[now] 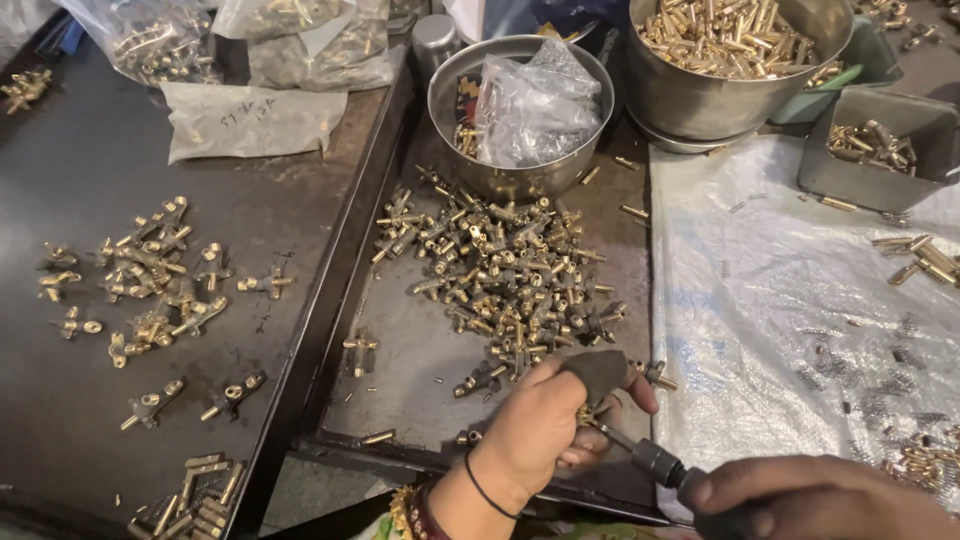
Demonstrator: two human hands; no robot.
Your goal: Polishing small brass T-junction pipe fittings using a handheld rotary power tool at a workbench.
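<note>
My left hand (555,420), with a dark rubber cap over its thumb, is closed around a small brass valve part (588,410) near the front edge of the metal tray (400,390). My right hand (820,495) grips the black handle of a screwdriver-like tool (655,462), whose thin shaft points up-left into the held part. Just above my left hand lies a heap of brass valve parts (500,270) on the tray.
A steel bowl (500,175) holding a plastic bag stands behind the heap; a larger bowl of brass pins (730,50) is at the back right. A grey bin (875,150), springs and pins lie on white sheeting (780,300). More brass parts (150,280) and bags are spread on the left tray.
</note>
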